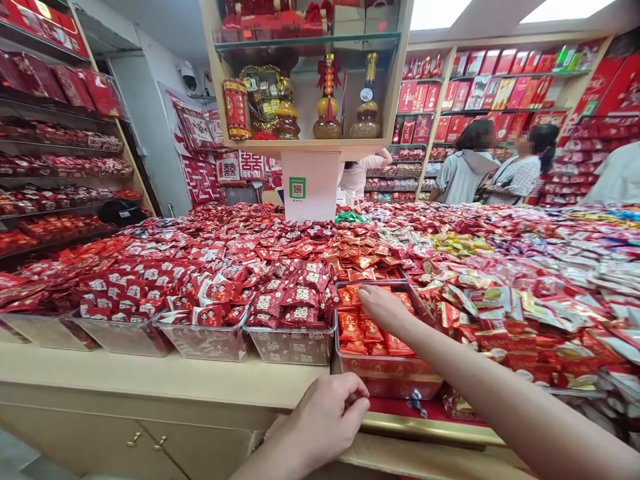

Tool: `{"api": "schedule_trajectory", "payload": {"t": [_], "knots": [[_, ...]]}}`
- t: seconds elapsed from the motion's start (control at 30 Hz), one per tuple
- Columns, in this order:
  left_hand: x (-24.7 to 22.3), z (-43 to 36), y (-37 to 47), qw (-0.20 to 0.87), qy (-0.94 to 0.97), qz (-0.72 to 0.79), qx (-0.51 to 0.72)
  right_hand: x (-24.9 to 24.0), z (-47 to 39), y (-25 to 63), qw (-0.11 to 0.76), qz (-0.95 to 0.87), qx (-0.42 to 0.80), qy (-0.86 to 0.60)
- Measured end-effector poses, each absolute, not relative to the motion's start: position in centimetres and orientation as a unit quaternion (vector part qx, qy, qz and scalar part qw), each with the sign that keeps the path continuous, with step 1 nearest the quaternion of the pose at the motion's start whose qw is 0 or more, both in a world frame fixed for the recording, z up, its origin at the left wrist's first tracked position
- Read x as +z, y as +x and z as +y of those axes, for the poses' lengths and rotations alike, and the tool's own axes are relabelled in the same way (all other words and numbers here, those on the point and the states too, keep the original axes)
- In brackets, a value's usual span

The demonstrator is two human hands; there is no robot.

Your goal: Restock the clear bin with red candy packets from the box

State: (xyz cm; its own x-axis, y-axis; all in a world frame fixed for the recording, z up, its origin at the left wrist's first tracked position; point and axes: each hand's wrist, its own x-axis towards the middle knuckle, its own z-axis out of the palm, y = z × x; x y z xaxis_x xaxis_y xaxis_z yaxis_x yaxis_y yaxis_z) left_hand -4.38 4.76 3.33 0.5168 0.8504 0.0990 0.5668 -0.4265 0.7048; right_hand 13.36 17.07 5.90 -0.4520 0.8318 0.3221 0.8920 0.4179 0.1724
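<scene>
My right hand (384,309) reaches into a clear plastic bin (387,365) of shiny orange-red candy packets (371,330) with gold print. Its fingers are curled down at the packets near the bin's back left. Their tips are hidden, so I cannot make out what they hold. In front of the counter edge, left of that bin, is my left hand (330,410). Its fingers are curled in with the thumb close against them, and nothing shows in its grasp. A bin (291,345) of darker red packets (301,293) stands just beyond it.
More clear bins (203,343) of red packets line the cream counter (165,379) to the left. Heaped packets (530,320) spread to the right. A small metal clip (417,404) hangs at my bin's front. A display cabinet (310,143) rises behind; people (465,170) stand at the back right.
</scene>
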Motion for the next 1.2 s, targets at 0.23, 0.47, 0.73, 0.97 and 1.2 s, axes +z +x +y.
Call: {"api": "schedule_trajectory", "payload": {"t": [0.23,0.47,0.73,0.97,1.2], "knots": [[5.7,6.0,-4.3,0.198,0.858,0.377,0.287,5.9,16.6,15.0,0.093,-0.833,-0.126,-0.530],[8.9,14.7,-0.2,-0.060,0.898,0.404,0.164,5.9,17.3,16.5,0.069,-0.828,-0.092,-0.548],[8.8,18.5,2.7,-0.065,0.888,0.454,-0.014,5.9,17.7,16.8,0.050,-0.832,-0.109,-0.542],[9.1,18.8,2.5,-0.057,0.884,0.460,-0.065,5.5,18.0,16.8,0.050,-0.838,-0.124,-0.530],[8.7,19.1,2.5,-0.056,0.895,0.438,-0.054,6.1,17.2,16.3,0.034,-0.837,-0.157,-0.523]]}}
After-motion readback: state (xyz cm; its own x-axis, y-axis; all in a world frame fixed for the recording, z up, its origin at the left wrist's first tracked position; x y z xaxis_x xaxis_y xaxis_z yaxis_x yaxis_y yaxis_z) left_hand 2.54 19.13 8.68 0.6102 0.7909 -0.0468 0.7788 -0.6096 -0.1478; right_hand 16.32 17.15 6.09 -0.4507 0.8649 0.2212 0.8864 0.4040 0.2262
